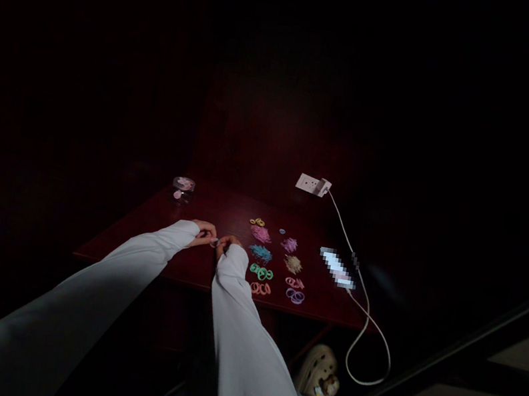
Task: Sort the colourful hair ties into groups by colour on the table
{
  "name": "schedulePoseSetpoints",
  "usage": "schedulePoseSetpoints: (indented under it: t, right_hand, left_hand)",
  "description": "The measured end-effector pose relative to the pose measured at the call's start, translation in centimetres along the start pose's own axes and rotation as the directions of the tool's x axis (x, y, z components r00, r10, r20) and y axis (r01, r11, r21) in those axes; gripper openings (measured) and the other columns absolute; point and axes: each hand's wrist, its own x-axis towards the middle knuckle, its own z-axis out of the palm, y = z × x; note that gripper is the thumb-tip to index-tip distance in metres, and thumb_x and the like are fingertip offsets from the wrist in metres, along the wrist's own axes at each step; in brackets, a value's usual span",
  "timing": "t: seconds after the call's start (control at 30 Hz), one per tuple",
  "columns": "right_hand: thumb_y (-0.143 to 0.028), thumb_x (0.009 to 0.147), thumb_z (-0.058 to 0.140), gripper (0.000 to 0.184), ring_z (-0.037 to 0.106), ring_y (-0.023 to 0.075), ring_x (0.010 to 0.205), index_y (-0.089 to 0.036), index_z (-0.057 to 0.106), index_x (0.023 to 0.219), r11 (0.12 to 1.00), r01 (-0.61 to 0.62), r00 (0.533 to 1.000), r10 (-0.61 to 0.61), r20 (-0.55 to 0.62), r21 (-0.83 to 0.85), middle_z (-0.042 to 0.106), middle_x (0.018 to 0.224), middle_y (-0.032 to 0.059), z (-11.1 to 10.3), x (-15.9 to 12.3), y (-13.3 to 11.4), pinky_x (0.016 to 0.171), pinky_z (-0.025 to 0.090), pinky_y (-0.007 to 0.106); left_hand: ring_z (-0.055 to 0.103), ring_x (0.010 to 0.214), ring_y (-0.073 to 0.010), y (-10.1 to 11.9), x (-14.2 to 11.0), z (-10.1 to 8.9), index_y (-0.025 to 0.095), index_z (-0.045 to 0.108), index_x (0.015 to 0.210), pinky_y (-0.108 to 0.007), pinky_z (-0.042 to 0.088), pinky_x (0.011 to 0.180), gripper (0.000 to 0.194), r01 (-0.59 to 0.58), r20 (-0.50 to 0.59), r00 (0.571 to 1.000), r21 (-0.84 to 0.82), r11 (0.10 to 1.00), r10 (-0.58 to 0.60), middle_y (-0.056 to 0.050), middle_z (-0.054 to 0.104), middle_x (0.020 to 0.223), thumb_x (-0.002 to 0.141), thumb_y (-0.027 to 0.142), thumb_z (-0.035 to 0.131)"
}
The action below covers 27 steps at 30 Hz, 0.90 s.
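Over the front part of the dark red table, my left hand and my right hand meet with fingers closed in a pinch. Between their fingertips is a small pale hair tie, partly covered by the fingers. Just right of my right hand lie sorted groups: a blue pile of thin elastic bands, a pink pile, green hair ties and orange hair ties. Farther right are a purple pile, a cream pile, pink hair ties and violet hair ties.
A clear container with pale pink contents stands at the back left. Yellow hair ties and one blue hair tie lie farther back. A lit, blurred phone is on the right, its white cable running to a wall socket.
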Motion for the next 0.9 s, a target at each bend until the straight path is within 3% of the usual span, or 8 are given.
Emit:
schedulePoseSetpoints:
  t: [0.17, 0.3, 0.6, 0.73, 0.9]
  right_hand:
    - [-0.024, 0.094, 0.058, 0.015, 0.064, 0.0134, 0.071, -0.026, 0.072, 0.098, 0.997, 0.004, 1.0, -0.004, 0.002, 0.08, 0.073, 0.081, -0.005, 0.1, 0.5, 0.5, 0.066, 0.044, 0.022]
    - [-0.024, 0.094, 0.055, 0.018, 0.062, 0.0147, 0.069, -0.026, 0.072, 0.1, 0.991, -0.013, 0.999, 0.018, -0.031, 0.136, 0.071, 0.079, -0.0041, 0.3, 0.8, 0.9, 0.064, 0.045, 0.023]
    - [-0.024, 0.091, 0.059, 0.018, 0.068, 0.0162, 0.084, -0.022, 0.073, 0.103, 0.95, -0.041, 0.995, 0.068, -0.079, 0.309, 0.073, 0.091, 0.0006, 1.6, 1.8, 1.7, 0.08, 0.053, 0.024]
    - [-0.02, 0.092, 0.058, 0.025, 0.069, 0.019, 0.099, -0.02, 0.073, 0.112, 0.962, -0.024, 0.989, 0.062, -0.134, 0.271, 0.073, 0.106, 0.0059, 1.5, 1.9, 1.8, 0.091, 0.054, 0.027]
    - [-0.019, 0.094, 0.057, 0.034, 0.063, 0.0235, 0.118, -0.021, 0.069, 0.125, 0.996, 0.055, 0.98, -0.039, -0.196, 0.077, 0.065, 0.128, 0.0123, 0.6, 1.1, 0.8, 0.102, 0.051, 0.034]
  left_hand:
    - [0.05, 0.069, -0.0129, 0.5, -0.1, -0.4, 0.022, 0.073, 0.09, -0.023, 0.036, 0.063, 0.035, 0.008, -0.019, 1.0, 0.013, 1.0, -0.008, 0.001, 0.068, 0.078, 0.095, 0.052, 0.057]
    - [0.048, 0.065, -0.0121, 0.7, -0.1, -0.4, 0.022, 0.074, 0.091, -0.024, 0.035, 0.062, 0.036, 0.027, -0.024, 0.999, 0.032, 0.999, -0.027, 0.002, 0.066, 0.077, 0.095, 0.053, 0.057]
    - [0.048, 0.066, -0.0128, -0.5, 1.2, 0.7, 0.022, 0.072, 0.091, -0.025, 0.036, 0.063, 0.033, 0.03, -0.041, 0.999, 0.044, 0.999, -0.028, 0.002, 0.065, 0.077, 0.093, 0.051, 0.056]
    - [0.044, 0.062, -0.0116, -0.9, 2.0, 1.4, 0.021, 0.07, 0.087, -0.025, 0.034, 0.061, 0.035, 0.07, -0.064, 0.996, 0.004, 0.998, -0.069, 0.002, 0.062, 0.075, 0.092, 0.053, 0.057]
    - [0.045, 0.059, -0.0118, -1.4, 2.4, 1.9, 0.02, 0.07, 0.087, -0.025, 0.034, 0.06, 0.038, 0.106, -0.121, 0.986, -0.066, 0.992, -0.114, 0.003, 0.06, 0.067, 0.094, 0.054, 0.055]
